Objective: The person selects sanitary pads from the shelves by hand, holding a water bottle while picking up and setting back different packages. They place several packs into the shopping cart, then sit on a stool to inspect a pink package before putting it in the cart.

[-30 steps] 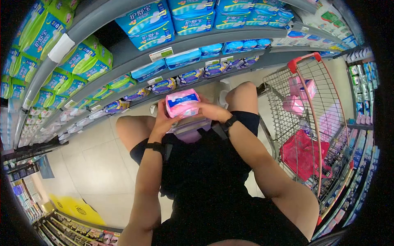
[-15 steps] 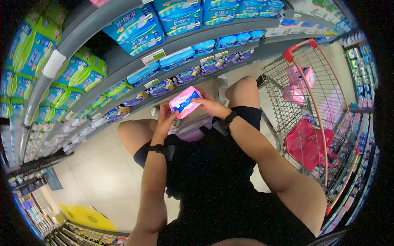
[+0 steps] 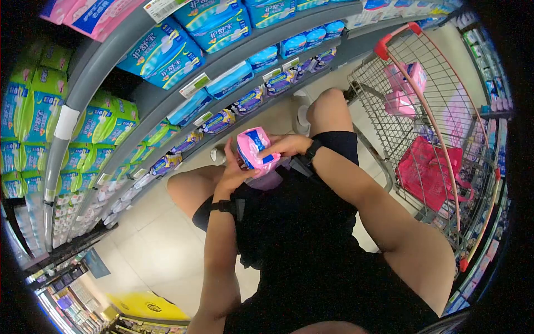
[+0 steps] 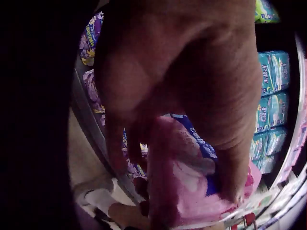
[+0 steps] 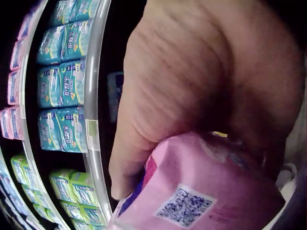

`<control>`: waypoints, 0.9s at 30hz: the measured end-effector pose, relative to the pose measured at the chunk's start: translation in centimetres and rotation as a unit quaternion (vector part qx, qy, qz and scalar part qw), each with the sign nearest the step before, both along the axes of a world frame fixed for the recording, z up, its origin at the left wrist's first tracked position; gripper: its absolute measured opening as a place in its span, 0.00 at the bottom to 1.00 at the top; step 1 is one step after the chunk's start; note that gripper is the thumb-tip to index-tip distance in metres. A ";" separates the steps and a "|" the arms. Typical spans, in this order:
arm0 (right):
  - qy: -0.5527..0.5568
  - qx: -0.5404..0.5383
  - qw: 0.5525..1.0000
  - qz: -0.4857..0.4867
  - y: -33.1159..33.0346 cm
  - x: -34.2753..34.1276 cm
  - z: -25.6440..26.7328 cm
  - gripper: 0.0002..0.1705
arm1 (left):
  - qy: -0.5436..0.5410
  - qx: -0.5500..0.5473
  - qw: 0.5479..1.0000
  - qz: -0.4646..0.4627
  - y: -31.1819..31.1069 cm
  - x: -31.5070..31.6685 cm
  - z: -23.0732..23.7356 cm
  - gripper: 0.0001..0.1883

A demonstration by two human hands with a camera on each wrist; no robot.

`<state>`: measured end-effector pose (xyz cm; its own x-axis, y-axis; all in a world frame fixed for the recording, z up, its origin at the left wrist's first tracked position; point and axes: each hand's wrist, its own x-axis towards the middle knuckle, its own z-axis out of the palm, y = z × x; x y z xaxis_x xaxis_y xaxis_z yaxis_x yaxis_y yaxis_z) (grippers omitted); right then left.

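Both hands hold a pink pack of sanitary pads [image 3: 250, 146] with a blue label, in front of the person's lap. In the head view the left hand [image 3: 236, 173] grips its lower left side. The left wrist view shows the thumb of the left hand [image 4: 182, 72] on the labelled face of the pack [image 4: 175, 187], with fingers along the other side. The right hand [image 3: 289, 145] holds the pack from the right, its thumb across the front. A QR code [image 5: 186, 206] shows on the pack's pink side, below the right hand [image 5: 187, 72] in the right wrist view.
Shelves ahead carry blue packs [image 3: 161, 53], green packs [image 3: 100, 119] and purple packs [image 3: 247, 102]. More pink packs [image 3: 97, 14] sit at upper left. A wire shopping cart [image 3: 367, 89] stands at right, holding pink packs [image 3: 400, 104] and a red bag [image 3: 425, 172].
The pack has been turned in the hands; its label, level at first, now slants another way. The right thumb has come over its front. The head view has swung, shifting shelves and cart.
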<state>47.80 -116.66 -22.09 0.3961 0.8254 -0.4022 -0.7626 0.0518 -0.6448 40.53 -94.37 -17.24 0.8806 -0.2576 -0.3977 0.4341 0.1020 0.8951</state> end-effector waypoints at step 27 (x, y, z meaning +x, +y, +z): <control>-0.073 0.050 0.994 -0.065 0.4 1.2 1.0 0.42 | -0.056 0.043 0.988 0.137 1.6 0.3 -2.3 0.40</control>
